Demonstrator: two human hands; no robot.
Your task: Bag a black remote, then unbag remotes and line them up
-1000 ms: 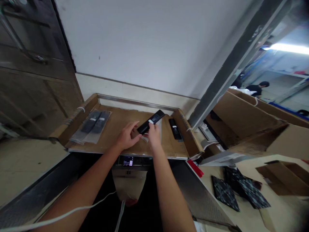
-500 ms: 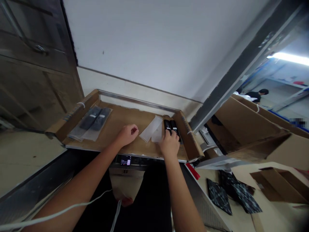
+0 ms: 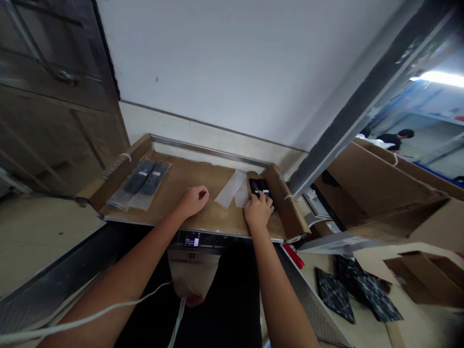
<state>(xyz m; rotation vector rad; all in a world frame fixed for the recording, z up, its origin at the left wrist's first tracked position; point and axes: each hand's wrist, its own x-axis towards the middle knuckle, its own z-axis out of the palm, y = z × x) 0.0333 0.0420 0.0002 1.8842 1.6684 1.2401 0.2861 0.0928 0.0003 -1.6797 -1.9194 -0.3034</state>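
Two black remote controls (image 3: 261,188) lay side by side at the right end of a cardboard-lined tray (image 3: 203,220), close against its right cardboard wall (image 3: 286,208). The right hand (image 3: 258,212) rested palm down over their near ends, fingers spread across both and touching them; whether the fingers actually gripped either one could not be told, since the hand covered that part. Just left of the remotes lay two clear plastic sleeves (image 3: 232,189), flat and empty, their edges overlapping and the nearer one touching the remotes' side. Further left, near the middle of the tray, the left hand (image 3: 193,200) sat on the cardboard with its fingers curled loosely into a fist, holding nothing visible and well apart from the sleeves. At the far left end of the tray lay two bagged remotes (image 3: 143,179), dark bodies inside clear plastic, side by side and angled toward the left wall. Below the tray's front edge a small lit screen (image 3: 191,239) showed on a dark panel. A white cable (image 3: 108,316) ran across the lower left beneath the left forearm. To the right stood open cardboard boxes (image 3: 380,188), with dark patterned pouches (image 3: 348,295) lying on a pale surface before them. A person in dark clothing (image 3: 397,139) was in the background at far right.
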